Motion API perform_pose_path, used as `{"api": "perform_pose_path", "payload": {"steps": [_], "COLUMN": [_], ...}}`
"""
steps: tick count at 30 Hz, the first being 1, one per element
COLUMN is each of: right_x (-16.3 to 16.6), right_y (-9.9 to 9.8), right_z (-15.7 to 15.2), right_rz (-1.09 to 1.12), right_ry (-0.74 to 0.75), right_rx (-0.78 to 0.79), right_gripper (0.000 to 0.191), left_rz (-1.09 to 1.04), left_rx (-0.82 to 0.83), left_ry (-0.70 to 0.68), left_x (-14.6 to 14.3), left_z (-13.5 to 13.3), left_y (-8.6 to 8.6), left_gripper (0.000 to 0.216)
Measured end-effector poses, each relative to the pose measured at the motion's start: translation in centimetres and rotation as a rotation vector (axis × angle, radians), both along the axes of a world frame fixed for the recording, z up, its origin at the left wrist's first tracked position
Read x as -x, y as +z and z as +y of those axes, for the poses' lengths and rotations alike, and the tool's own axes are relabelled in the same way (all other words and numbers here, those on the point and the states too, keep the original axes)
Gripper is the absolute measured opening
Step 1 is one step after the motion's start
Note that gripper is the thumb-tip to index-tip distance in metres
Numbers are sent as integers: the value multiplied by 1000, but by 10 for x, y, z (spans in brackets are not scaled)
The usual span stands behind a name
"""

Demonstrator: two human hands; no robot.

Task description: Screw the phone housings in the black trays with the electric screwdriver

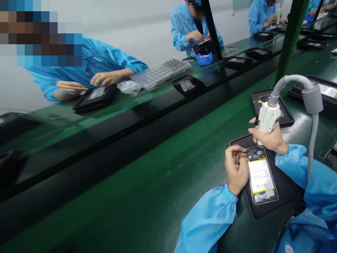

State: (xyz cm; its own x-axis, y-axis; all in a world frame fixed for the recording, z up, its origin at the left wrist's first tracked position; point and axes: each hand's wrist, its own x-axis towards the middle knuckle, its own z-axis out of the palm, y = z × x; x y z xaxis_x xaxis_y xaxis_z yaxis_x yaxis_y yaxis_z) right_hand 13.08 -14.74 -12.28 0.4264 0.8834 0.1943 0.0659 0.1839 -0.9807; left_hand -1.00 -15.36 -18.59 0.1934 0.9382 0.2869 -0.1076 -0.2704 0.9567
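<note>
My right hand (pixel 271 137) is wrapped round a white electric screwdriver (pixel 269 117), whose tip points down at the top end of an opened smartphone (pixel 260 175). A black lever shows on the tool's side, and a thick grey cable arches from its top. The phone lies face down on a black padded tray (pixel 285 191), with its white battery, yellow strips and dark camera section exposed. Curled at the phone's upper left edge, the fingers of my left hand (pixel 237 167) pinch close against it. Whether they also hold a small part is hidden.
Behind my right hand sits another black tray (pixel 286 117) with a phone. A green post (pixel 289 45) rises beyond. Across the green belt (pixel 158 168), a co-worker's hands (pixel 105 78) work on a tray, near a clear compartment box (pixel 165 72). More trays line the far ledge.
</note>
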Motion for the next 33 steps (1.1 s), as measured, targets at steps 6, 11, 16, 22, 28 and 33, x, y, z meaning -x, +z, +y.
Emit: {"api": "perform_pose_path", "payload": {"steps": [6, 11, 16, 22, 28, 33], "right_x": [1, 1, 4, -15, -72, -60], "right_y": [-3, -10, -13, 22, 15, -1], "right_z": [-2, -2, -1, -41, -73, -53], "right_rz": [10, -70, -114, -275, -224, -49], "right_ry": [18, 27, -9, 4, -121, -100], "right_rx": [53, 25, -49, -271, -368, -351], "right_gripper": [31, 26, 21, 19, 19, 19], "left_rz": [-21, -48, -42, -42, -16, 256], "left_rx": [18, 12, 14, -20, 44, 298], "left_ry": [3, 20, 9, 19, 7, -198], "left_x": [0, -2, -4, -5, -6, -16], "left_z": [0, 1, 3, 6, 9, 22], "left_y": [2, 2, -1, -3, 0, 18], "left_gripper": [17, 20, 24, 24, 27, 41]}}
